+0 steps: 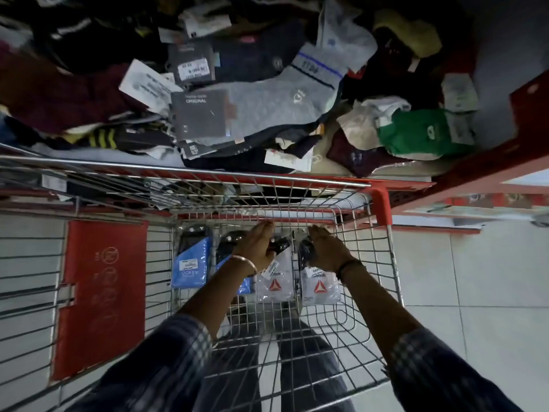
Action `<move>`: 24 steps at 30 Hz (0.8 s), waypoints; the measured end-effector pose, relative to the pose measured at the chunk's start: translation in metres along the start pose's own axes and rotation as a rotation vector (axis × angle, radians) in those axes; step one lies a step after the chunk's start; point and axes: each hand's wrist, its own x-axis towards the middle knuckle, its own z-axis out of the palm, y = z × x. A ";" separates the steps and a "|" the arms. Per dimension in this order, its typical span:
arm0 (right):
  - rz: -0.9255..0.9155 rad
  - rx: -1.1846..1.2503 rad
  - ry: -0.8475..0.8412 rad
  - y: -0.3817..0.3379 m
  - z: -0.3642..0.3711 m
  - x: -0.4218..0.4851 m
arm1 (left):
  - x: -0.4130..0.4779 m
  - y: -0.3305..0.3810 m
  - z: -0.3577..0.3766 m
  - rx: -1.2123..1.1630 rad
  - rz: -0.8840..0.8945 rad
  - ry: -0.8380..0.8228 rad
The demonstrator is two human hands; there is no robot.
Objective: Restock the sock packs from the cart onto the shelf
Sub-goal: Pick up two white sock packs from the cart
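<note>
Several sock packs lie side by side in the wire cart's (341,328) upper basket: a blue pack (190,266) at the left, a second blue pack (230,254) partly under my left wrist, and two grey-white packs with red triangle logos (274,285) (320,285). My left hand (255,248) rests palm down over the top of the left grey-white pack, fingers extended. My right hand (325,246) lies over the top of the right grey-white pack in the same way. Whether either hand grips its pack is hidden. Beyond the cart, the red shelf (487,162) holds a loose heap of socks (252,99).
The cart's metal front rail (178,169) presses against the shelf edge. A red plastic seat flap (101,295) hangs at the cart's left. A green item (421,135) lies at the shelf's right. Light floor tiles (475,278) show to the right. My legs stand behind the cart.
</note>
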 end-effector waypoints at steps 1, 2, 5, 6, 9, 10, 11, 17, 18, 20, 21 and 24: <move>0.002 -0.032 -0.053 0.002 0.001 0.008 | 0.010 -0.005 0.006 0.031 -0.031 -0.099; 0.000 -0.061 -0.092 0.002 0.000 0.013 | 0.016 -0.008 0.007 0.067 -0.039 -0.188; 0.026 -0.097 -0.196 0.007 0.000 0.032 | 0.041 -0.021 0.016 0.120 -0.098 -0.403; 0.030 -0.114 -0.212 0.007 0.001 0.035 | 0.044 -0.022 0.019 0.099 -0.107 -0.443; 0.011 -0.194 -0.200 0.007 0.001 0.043 | 0.056 -0.023 0.023 0.075 -0.088 -0.443; 0.001 -0.201 -0.188 0.008 0.001 0.044 | 0.059 -0.023 0.024 0.076 -0.084 -0.426; -0.005 -0.191 -0.185 0.007 0.001 0.044 | 0.062 -0.023 0.024 0.073 -0.083 -0.416; -0.020 -0.208 -0.072 0.004 0.002 0.024 | 0.062 -0.024 0.022 -0.042 -0.120 -0.408; -0.024 -0.193 -0.038 0.005 0.004 0.021 | 0.060 -0.024 0.022 -0.050 -0.123 -0.384; -0.028 -0.189 0.008 0.003 0.008 0.014 | 0.053 -0.021 0.021 -0.061 -0.126 -0.324; -0.027 -0.198 0.022 0.002 0.008 0.010 | 0.049 -0.019 0.021 -0.058 -0.126 -0.291; -0.032 -0.197 0.075 0.000 0.010 -0.005 | 0.030 -0.009 0.017 0.004 -0.090 -0.200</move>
